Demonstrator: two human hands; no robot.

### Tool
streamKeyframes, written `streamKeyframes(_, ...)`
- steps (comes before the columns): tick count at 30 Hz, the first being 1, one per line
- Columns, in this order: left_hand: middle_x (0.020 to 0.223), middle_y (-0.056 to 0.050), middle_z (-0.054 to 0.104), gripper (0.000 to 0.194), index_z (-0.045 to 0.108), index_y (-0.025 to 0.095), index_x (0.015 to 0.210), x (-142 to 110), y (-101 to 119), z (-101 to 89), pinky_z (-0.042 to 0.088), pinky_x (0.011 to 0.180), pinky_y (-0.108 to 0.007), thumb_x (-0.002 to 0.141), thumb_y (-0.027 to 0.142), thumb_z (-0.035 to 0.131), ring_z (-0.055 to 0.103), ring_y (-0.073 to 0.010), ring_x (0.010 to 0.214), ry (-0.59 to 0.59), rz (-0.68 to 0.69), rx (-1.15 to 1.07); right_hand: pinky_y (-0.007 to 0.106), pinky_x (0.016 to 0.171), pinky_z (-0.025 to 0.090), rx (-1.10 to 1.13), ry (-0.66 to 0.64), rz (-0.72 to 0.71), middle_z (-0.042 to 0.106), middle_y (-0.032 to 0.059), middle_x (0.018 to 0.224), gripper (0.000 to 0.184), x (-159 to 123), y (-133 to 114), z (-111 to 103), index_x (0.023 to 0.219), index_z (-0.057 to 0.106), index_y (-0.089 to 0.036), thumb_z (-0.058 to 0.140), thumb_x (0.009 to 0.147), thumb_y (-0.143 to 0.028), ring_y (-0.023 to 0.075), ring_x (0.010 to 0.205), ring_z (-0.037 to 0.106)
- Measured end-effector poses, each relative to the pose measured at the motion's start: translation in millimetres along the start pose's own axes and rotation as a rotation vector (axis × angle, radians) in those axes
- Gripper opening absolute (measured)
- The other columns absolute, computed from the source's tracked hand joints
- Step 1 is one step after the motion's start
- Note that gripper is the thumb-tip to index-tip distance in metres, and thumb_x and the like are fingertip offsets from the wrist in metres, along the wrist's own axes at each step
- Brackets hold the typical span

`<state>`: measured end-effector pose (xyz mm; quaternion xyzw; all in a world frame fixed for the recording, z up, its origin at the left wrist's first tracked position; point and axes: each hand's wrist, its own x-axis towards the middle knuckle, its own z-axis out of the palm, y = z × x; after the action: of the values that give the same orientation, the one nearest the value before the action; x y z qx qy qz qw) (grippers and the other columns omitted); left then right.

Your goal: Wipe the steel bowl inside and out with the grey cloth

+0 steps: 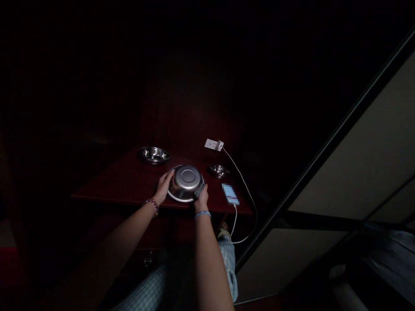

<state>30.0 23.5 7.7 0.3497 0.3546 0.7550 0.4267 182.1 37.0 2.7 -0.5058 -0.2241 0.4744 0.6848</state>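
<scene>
A shiny metal bowl (186,179) is held tilted with its underside facing me, over the front part of the dark red table. My left hand (164,186) grips its left rim, thumb on the outer wall. On the right side, my right hand (202,196) is closed on the rim and presses a greyish cloth (199,191) against the bowl's outside. The fingers behind the bowl are hidden. A wider metal bowl (154,156) stands upright at the back left, and a small metal bowl (218,171) sits to the right.
A lit phone (230,194) lies near the right edge of the table (110,181). Its white cable (249,190) loops past the table's edge up to a charger in the wall socket (212,144). A pale panel with a dark frame (350,142) stands to the right.
</scene>
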Motion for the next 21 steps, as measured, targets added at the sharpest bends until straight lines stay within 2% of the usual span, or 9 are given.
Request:
streamKeyframes(9, 0.1, -0.012, 0.075, 0.058, 0.073, 0.014, 0.09, 0.8, -1.7, 0.8, 0.046, 0.097, -0.04, 0.063, 0.065, 0.071, 0.065, -0.029, 0.104, 0.017, -0.012, 0.015, 0.026, 0.079, 0.056, -0.016, -0.012, -0.018, 0.074, 0.01, 0.081, 0.038, 1.4, 0.8, -2.9, 0.086, 0.069, -0.013, 0.043, 0.095, -0.039, 0.0191, 0.089, 0.071)
streamKeyframes(16, 0.102, -0.011, 0.074, 0.055, 0.071, 0.015, 0.091, 1.7, -4.6, 0.4, 0.045, 0.099, -0.04, 0.068, 0.065, 0.067, 0.065, -0.0275, 0.103, 0.002, -0.007, 0.051, 0.024, 0.075, 0.056, 0.003, -0.013, -0.007, 0.074, 0.0095, 0.081, 0.038, 1.5, 1.0, -2.8, 0.082, 0.068, -0.014, 0.043, 0.096, -0.039, 0.0173, 0.085, 0.071)
streamKeyframes(18, 0.097, -0.009, 0.073, 0.049, 0.068, 0.017, 0.087, 2.1, -5.8, -0.6, 0.044, 0.099, -0.04, 0.072, 0.064, 0.064, 0.064, -0.0267, 0.101, 0.025, -0.004, 0.088, 0.024, 0.074, 0.056, 0.01, -0.011, -0.003, 0.074, 0.009, 0.079, 0.038, 1.3, 1.2, -1.9, 0.082, 0.068, -0.014, 0.044, 0.097, -0.038, 0.0169, 0.083, 0.071)
streamKeyframes(21, 0.094, -0.006, 0.07, 0.038, 0.061, 0.02, 0.086, 2.7, -7.3, -1.5, 0.043, 0.1, -0.039, 0.08, 0.058, 0.059, 0.063, -0.0249, 0.101, 0.119, -0.002, 0.15, 0.023, 0.073, 0.056, 0.023, -0.011, 0.003, 0.074, 0.0079, 0.075, 0.037, 1.1, 1.9, -0.3, 0.084, 0.069, -0.013, 0.044, 0.097, -0.037, 0.0162, 0.081, 0.071)
